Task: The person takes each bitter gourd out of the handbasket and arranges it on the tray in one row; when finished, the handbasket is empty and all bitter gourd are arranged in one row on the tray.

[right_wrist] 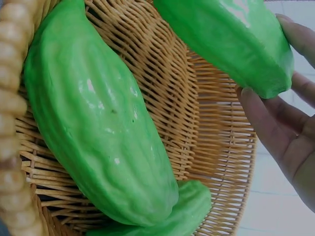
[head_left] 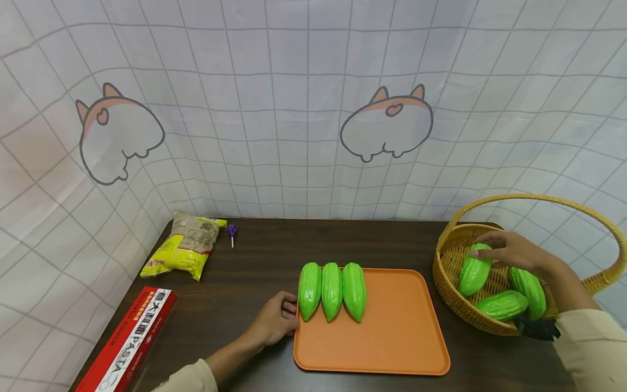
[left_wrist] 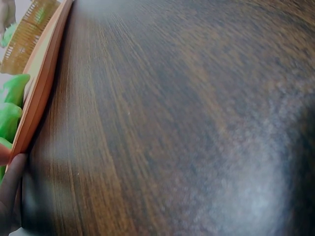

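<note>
Three green bitter melons [head_left: 331,291] lie side by side at the upper left of an orange tray [head_left: 387,343]. At the tray's left rim, my left hand [head_left: 275,321] pinches the edge; its fingers [left_wrist: 15,179] show beside the rim in the left wrist view. Over the wicker basket [head_left: 448,288] on the right, my right hand [head_left: 514,251] grips the upper end of a tilted bitter melon [right_wrist: 236,42] between thumb and fingers. Two more bitter melons, one lengthwise [right_wrist: 103,123] and one partly under it [right_wrist: 184,214], rest in the basket.
A yellow snack bag [head_left: 188,245] and a purple lollipop [head_left: 232,231] lie at the back left. A red pasta box [head_left: 129,337] sits at the left edge of the dark wooden table [head_left: 274,245]. The basket's tall handle [head_left: 539,197] arches above the right forearm.
</note>
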A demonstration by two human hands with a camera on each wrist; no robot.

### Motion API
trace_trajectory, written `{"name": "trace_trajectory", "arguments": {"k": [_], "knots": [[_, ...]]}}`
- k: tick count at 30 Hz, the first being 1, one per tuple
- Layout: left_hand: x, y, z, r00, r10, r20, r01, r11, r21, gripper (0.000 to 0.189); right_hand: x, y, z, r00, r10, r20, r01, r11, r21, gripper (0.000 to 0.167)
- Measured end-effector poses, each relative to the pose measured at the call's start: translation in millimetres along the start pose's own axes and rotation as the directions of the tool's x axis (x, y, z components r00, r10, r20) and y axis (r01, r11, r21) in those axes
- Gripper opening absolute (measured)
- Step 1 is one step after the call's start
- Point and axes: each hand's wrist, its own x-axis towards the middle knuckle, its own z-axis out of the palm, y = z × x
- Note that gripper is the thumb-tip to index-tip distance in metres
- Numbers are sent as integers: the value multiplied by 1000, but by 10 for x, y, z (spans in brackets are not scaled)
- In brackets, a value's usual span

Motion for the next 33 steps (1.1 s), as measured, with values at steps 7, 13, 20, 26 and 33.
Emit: {"name": "trace_trajectory", "arguments": {"k": [7,13,20,26,33], "knots": [[-3,1,1,1000,-2,-4,2,1000,9,56,-57,-23,-9,1000,-1,-14,1,1000,-3,63],[-7,0,3,1000,4,-8,-4,1000,5,57,-124,-68,-38,1000,-1,-30,2,1000,16,62],[-7,-5,1,1000,10,-4,-10,1000,-7,57,-166,-80,-55,998,-31,-46,29,999,-41,59],[-6,-5,-1,1000,8,-7,-8,1000,3,57,-202,-75,-84,996,-49,-77,42,995,-90,58],[-11,0,-3,1000,0,-4,0,1000,5,57,-256,-123,-119,994,-61,-93,54,996,-78,61]]}}
